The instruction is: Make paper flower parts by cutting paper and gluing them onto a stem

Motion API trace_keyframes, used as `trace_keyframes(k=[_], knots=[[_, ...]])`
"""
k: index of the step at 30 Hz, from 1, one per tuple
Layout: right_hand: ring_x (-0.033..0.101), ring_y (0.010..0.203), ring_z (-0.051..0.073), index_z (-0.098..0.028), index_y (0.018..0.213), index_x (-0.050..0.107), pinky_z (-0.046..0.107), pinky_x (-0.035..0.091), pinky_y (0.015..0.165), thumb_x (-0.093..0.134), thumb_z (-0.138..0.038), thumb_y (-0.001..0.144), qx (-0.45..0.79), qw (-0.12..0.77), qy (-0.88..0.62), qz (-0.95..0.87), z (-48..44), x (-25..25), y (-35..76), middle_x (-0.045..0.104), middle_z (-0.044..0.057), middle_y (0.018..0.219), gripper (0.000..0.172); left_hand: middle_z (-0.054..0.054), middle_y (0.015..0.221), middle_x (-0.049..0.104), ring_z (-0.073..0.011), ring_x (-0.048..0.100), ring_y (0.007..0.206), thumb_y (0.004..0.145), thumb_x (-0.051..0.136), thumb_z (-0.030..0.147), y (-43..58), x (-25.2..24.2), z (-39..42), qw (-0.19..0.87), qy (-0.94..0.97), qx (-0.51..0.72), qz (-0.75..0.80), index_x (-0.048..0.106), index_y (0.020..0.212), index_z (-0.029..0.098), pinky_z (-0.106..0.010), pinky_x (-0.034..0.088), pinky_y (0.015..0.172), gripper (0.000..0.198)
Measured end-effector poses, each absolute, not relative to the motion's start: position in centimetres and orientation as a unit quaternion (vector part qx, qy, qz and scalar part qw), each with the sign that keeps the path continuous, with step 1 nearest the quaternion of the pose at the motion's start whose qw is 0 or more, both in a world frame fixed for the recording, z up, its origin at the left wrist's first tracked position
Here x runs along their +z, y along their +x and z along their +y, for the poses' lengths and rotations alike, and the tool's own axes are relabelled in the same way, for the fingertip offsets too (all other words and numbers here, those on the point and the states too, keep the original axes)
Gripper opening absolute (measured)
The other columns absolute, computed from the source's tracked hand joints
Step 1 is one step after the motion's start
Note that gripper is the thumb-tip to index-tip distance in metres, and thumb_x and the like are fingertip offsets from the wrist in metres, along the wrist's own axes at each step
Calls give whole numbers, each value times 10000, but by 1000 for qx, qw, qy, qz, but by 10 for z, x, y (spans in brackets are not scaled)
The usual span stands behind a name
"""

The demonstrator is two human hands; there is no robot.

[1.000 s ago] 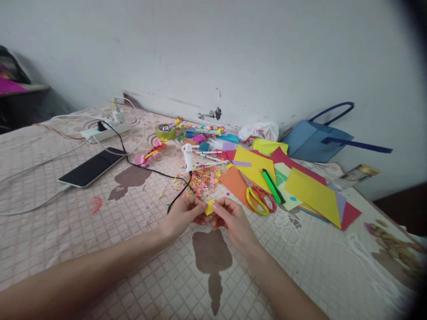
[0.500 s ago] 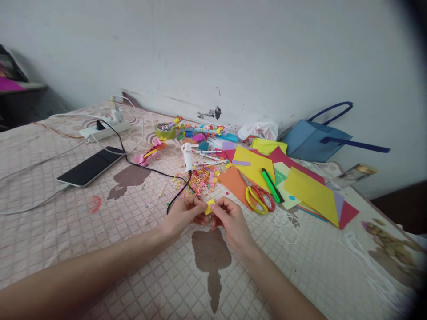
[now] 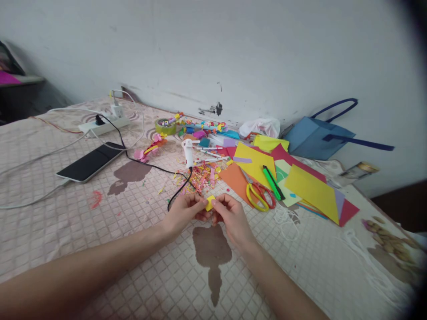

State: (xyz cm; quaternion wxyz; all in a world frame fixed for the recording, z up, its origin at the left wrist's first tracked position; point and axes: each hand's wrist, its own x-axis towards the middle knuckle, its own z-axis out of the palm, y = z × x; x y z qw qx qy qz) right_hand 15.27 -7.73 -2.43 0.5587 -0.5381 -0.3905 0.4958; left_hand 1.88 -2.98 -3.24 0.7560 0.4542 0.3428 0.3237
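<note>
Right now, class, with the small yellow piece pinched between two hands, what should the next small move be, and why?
Probably a gentle fold: the right hand could bend the small yellow piece while the left hand steadies it. Both hands pinch it, and the scissors lie unheld.

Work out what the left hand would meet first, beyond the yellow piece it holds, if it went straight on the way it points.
Most likely the right hand, facing the left hand and gripping the same yellow piece, though depth is hard to judge.
</note>
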Motion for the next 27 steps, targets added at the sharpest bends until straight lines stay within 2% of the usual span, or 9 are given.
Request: trace_keyframes(k=[8,13,16,19,21,24,25,27], knots=[[479,380,79,-187,644,518,201,392,395,640,-324,739,489,558,-546,-390,-76,-23,156,516,-68,486,207,-68,613,662,-132,625,566,782,598,433,20,-28,-31,787,404,319,339,585,747,97,-237,495,586,338],[470,386,80,-192,652,520,202,392,393,647,-350,737,490,565,-542,-384,-77,-29,152,521,-64,502,219,-24,620,639,-119,611,567,676,725,348,21,-29,-31,767,431,328,343,554,711,121,-237,494,592,286],[476,407,87,-194,676,524,208,408,413,632,-386,749,492,559,-536,-397,-76,-29,150,527,-56,512,232,-23,634,637,-119,610,566,684,712,351,20,-31,-30,757,449,329,342,558,707,119,-246,498,598,280],[517,461,115,-194,741,545,243,441,465,567,-460,783,463,515,-554,-462,-71,-22,171,554,-30,563,270,-26,617,642,-112,605,561,697,702,330,17,-28,-26,745,462,322,357,562,707,117,-230,492,590,255],[537,526,135,-192,761,547,269,449,529,536,-471,795,350,479,-617,-517,-67,-16,202,577,-3,633,282,-28,611,648,-104,601,552,696,704,314,15,-23,-23,744,466,314,360,558,704,118,-216,485,578,245],[554,672,182,-199,734,528,308,429,650,596,-419,740,70,362,-746,-555,-61,-17,261,586,31,710,230,-34,605,657,-101,603,539,698,703,309,12,-15,-17,745,474,292,368,555,694,121,-212,479,575,240],[549,707,198,-202,738,513,320,420,672,623,-392,705,8,307,-779,-547,-60,-21,278,578,38,726,222,-36,599,658,-102,605,534,698,703,314,11,-13,-16,745,477,281,373,557,690,121,-212,477,575,242],[545,771,225,-206,762,498,325,411,688,642,-389,671,-33,219,-808,-546,-59,-31,306,561,46,745,250,-41,588,660,-107,612,530,691,708,328,10,-10,-13,746,484,264,374,562,681,121,-211,473,572,254]])
